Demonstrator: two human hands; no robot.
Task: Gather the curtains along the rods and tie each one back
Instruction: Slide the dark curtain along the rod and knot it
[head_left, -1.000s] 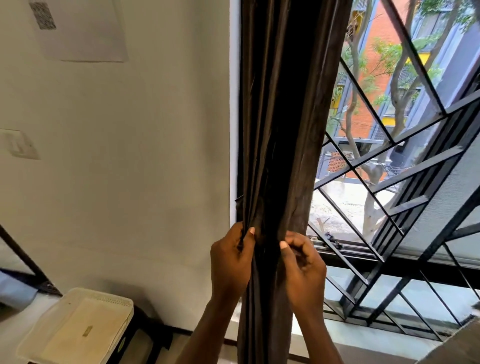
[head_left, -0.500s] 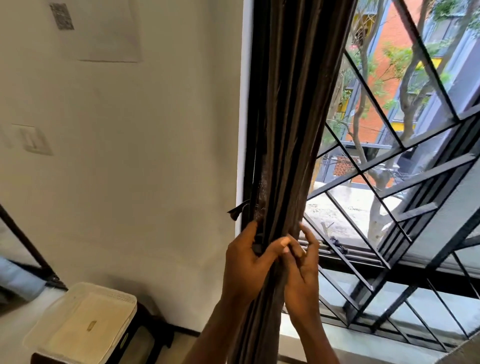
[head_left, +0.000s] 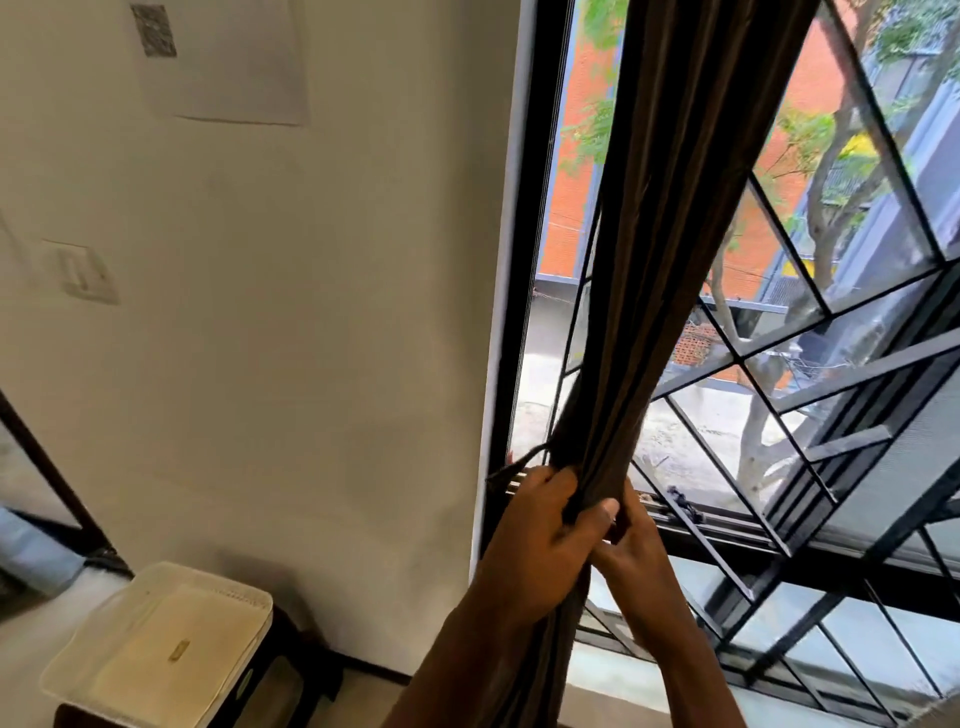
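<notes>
A dark brown curtain (head_left: 670, 249) hangs bunched into a narrow column in front of the window, slanting down toward my hands. My left hand (head_left: 540, 540) grips the bunch from the left, thumb across its front. My right hand (head_left: 631, 551) sits just right of it, fingers curled against the fabric; what they hold is partly hidden. A thin dark tie strip (head_left: 519, 464) sticks out to the left above my left hand. No rod is in view.
Black window frame (head_left: 524, 291) and diagonal metal bars (head_left: 779, 223) stand right behind the curtain. A cream wall (head_left: 311, 338) with a light switch (head_left: 83, 273) lies to the left. A white lidded bin (head_left: 161, 649) sits on a dark stool below left.
The curtain bunch has been pulled away from the frame's left edge, showing a strip of window there. My hands have closed in together on the bunch, and the view shifted left and nearer.
</notes>
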